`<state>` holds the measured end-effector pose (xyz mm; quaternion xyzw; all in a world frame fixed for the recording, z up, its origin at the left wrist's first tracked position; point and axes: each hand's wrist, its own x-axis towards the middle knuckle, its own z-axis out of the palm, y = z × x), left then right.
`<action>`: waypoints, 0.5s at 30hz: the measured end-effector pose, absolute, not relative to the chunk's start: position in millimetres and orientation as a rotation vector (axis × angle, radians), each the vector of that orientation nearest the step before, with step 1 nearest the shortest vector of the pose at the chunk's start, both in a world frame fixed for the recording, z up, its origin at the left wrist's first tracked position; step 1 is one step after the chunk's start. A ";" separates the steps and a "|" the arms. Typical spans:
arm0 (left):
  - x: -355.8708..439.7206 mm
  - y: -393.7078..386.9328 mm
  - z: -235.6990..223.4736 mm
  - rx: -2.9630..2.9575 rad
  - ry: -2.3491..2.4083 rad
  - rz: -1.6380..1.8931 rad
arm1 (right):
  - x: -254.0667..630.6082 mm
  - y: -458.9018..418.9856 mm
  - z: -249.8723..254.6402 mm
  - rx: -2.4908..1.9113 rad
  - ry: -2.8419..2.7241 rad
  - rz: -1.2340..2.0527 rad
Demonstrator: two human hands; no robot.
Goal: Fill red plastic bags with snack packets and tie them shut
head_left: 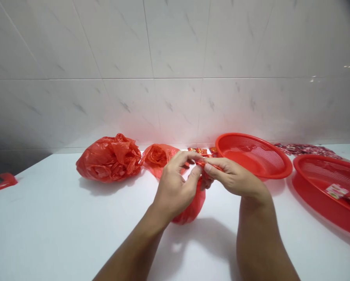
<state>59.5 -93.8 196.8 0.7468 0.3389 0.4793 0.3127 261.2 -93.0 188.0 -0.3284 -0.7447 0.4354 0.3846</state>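
Both hands meet over the middle of the white table, at the gathered top of a red plastic bag. The bag's rounded body hangs below my left hand and is partly hidden by it. Thumb and fingers of my left hand pinch the bag's neck. From the other side, my right hand grips the twisted end of the same bag between thumb and fingers. What is inside the bag cannot be made out.
A large bundle of crumpled red bags and a smaller red bag lie behind to the left. Small red packets lie near the tiled wall. On the right stand a red basket and another red basket holding packets.
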 end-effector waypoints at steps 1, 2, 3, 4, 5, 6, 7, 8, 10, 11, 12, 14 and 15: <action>60.8 -96.1 196.7 1.974 0.888 1.250 | 264.4 -94.9 188.9 -0.812 -1.883 1.063; 61.9 -98.1 196.2 1.975 0.862 1.201 | 268.4 -97.4 189.5 -0.777 -1.864 1.021; 63.3 -99.6 194.9 1.975 0.818 1.106 | 272.4 -100.6 189.9 -0.730 -1.840 0.990; 65.3 -100.8 192.7 1.972 0.767 0.986 | 276.0 -104.3 190.0 -0.671 -1.816 0.975; 68.1 -101.9 189.5 1.965 0.720 0.866 | 278.8 -108.1 189.9 -0.606 -1.795 0.985; 71.8 -103.0 185.5 1.955 0.691 0.767 | 280.7 -111.7 189.6 -0.538 -1.784 1.012; 76.2 -104.3 181.1 1.945 0.682 0.690 | 281.7 -115.0 189.3 -0.474 -1.778 1.043; 80.9 -106.1 176.7 1.941 0.688 0.632 | 282.1 -117.6 189.1 -0.423 -1.776 1.070; 89.8 -111.2 169.4 1.966 0.719 0.557 | 282.3 -119.3 189.1 -0.390 -1.761 1.074; 93.1 -114.7 166.8 1.998 0.743 0.531 | 282.4 -117.9 189.2 -0.417 -1.740 1.037; 94.9 -118.7 165.0 2.040 0.772 0.504 | 282.6 -114.9 189.1 -0.472 -1.706 0.982; 92.3 -128.2 162.6 2.127 0.828 0.429 | 281.2 -103.5 187.5 -0.649 -1.617 0.864; 86.8 -133.4 161.2 2.159 0.848 0.373 | 278.4 -95.5 185.3 -0.757 -1.585 0.821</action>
